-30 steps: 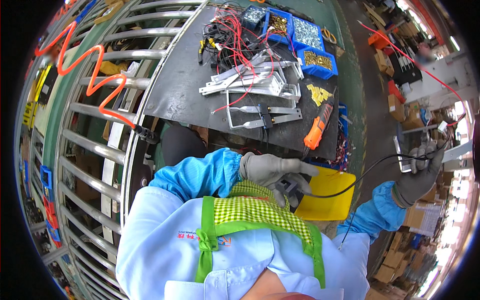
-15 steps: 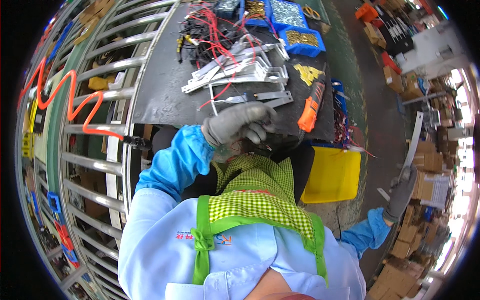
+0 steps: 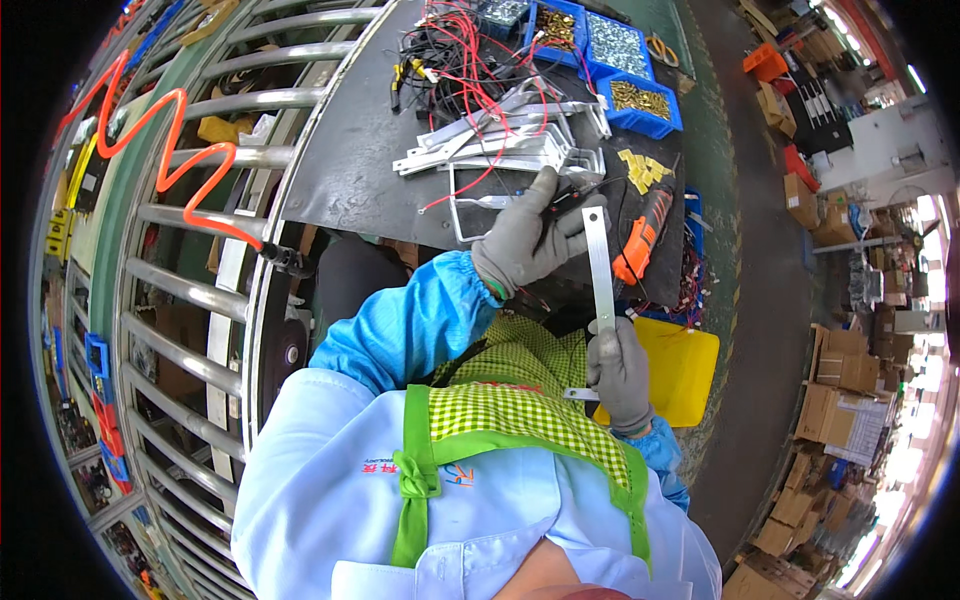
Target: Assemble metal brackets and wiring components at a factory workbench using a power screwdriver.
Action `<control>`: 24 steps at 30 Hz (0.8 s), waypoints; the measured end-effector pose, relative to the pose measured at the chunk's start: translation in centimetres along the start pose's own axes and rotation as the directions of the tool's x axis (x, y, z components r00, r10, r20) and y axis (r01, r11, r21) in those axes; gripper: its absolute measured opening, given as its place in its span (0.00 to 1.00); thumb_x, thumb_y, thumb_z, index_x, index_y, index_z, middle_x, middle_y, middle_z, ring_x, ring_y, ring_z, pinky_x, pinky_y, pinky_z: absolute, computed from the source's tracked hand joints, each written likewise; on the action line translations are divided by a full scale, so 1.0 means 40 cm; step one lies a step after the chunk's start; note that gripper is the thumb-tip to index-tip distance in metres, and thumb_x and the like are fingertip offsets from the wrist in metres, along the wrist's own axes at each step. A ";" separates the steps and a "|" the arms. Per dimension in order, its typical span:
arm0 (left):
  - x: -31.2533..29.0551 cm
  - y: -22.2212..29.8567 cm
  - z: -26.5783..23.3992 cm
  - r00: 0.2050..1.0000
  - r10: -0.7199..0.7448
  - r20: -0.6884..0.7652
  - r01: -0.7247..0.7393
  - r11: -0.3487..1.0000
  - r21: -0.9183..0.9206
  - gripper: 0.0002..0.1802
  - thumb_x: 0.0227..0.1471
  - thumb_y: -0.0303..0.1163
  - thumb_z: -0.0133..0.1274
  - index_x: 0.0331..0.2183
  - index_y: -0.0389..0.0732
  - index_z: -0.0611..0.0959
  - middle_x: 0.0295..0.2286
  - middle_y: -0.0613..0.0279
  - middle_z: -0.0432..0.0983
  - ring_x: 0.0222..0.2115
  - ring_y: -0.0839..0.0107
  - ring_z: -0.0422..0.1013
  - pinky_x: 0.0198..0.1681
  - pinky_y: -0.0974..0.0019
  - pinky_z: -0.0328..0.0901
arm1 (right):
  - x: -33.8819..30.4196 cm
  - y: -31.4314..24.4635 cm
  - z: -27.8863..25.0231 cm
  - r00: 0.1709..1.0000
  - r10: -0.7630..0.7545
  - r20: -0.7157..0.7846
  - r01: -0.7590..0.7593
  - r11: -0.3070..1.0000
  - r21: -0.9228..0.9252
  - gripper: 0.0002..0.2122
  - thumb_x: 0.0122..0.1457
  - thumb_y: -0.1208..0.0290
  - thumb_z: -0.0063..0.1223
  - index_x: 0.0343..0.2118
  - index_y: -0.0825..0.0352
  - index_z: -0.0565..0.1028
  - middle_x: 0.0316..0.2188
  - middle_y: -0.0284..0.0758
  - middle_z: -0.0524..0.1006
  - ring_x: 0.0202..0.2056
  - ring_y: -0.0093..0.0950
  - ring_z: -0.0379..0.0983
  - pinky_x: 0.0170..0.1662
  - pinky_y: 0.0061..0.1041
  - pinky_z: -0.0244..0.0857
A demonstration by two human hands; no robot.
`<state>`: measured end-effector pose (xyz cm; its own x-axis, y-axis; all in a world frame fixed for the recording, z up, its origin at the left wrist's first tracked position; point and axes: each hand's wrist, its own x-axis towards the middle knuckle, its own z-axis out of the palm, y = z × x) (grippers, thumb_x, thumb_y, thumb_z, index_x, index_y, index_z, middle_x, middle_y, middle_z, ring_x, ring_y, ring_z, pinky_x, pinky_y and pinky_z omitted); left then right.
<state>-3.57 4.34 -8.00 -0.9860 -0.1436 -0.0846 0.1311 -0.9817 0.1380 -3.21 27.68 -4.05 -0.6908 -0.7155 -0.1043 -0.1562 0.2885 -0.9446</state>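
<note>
My right hand point(image 3: 620, 372), in a grey glove, grips a flat silver metal bracket point(image 3: 600, 262). Its long drilled strip points up toward the table, and a short bent end sticks out beside the fingers. My left hand point(image 3: 522, 242), also gloved, is at the table's front edge with thumb and fingers around a small black wired part point(image 3: 566, 198), whose exact kind is partly hidden. Just beyond it lies a pile of silver brackets point(image 3: 490, 150) with red wires across them. An orange-and-black electric screwdriver point(image 3: 642, 240) lies to the right of the bracket's tip.
Blue bins point(image 3: 645, 118) of small metal hardware stand at the table's far right. Tangled black and red cables point(image 3: 455, 65) lie behind the brackets, yellow pieces point(image 3: 645, 170) near the screwdriver. A yellow tray point(image 3: 680, 365) is below right. Metal rollers point(image 3: 190, 290) run along the left.
My right hand has swung in from far right, bringing the bracket in front of me. My left hand has turned over, its thumb raised, and the black part now shows in it.
</note>
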 end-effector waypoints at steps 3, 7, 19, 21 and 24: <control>-0.009 -0.001 0.000 0.999 0.010 0.033 -0.009 0.999 -0.037 0.30 0.63 0.52 0.38 0.54 0.36 0.68 0.47 0.48 0.73 0.47 0.55 0.73 0.53 0.50 0.69 | 0.014 0.018 0.033 1.000 0.029 -0.008 -0.029 1.000 -0.009 0.15 0.69 0.59 0.37 0.40 0.68 0.70 0.15 0.27 0.65 0.16 0.16 0.62 0.19 0.20 0.56; -0.017 -0.021 -0.005 0.995 0.006 0.103 -0.003 1.000 -0.029 0.29 0.63 0.51 0.39 0.56 0.42 0.67 0.47 0.49 0.72 0.48 0.59 0.73 0.53 0.52 0.69 | 0.033 0.056 0.071 0.999 -0.018 -0.047 0.013 0.995 -0.104 0.15 0.69 0.60 0.38 0.39 0.69 0.69 0.16 0.29 0.64 0.16 0.18 0.60 0.20 0.22 0.55; -0.031 0.001 -0.040 0.972 0.025 0.234 -0.064 0.985 0.161 0.24 0.63 0.43 0.45 0.56 0.42 0.66 0.42 0.61 0.69 0.38 0.72 0.73 0.51 0.54 0.71 | 0.033 0.033 0.039 0.949 0.175 0.263 -0.237 0.945 0.227 0.12 0.67 0.58 0.41 0.35 0.63 0.67 0.17 0.23 0.58 0.16 0.13 0.53 0.17 0.16 0.47; -0.034 0.003 -0.032 0.978 0.033 0.204 -0.079 0.972 0.220 0.23 0.63 0.41 0.45 0.56 0.42 0.67 0.42 0.61 0.69 0.37 0.73 0.73 0.51 0.55 0.70 | 0.037 0.008 0.036 0.923 0.226 0.310 -0.319 0.901 0.293 0.13 0.67 0.56 0.40 0.35 0.62 0.66 0.17 0.22 0.56 0.15 0.13 0.50 0.15 0.15 0.45; -0.049 -0.034 -0.027 0.993 -0.008 0.116 -0.028 0.952 0.306 0.21 0.63 0.39 0.47 0.54 0.42 0.68 0.42 0.61 0.70 0.36 0.73 0.71 0.49 0.57 0.70 | 0.063 0.010 0.015 0.887 0.280 0.366 -0.397 0.868 0.298 0.15 0.67 0.53 0.40 0.35 0.62 0.67 0.17 0.23 0.58 0.14 0.13 0.50 0.14 0.15 0.44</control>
<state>-1.70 5.80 -9.08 -0.9923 -0.1204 0.0295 0.1212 -0.8920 0.4356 -4.59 25.59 -4.87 -0.3980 -0.7871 -0.4713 0.3495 0.3449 -0.8711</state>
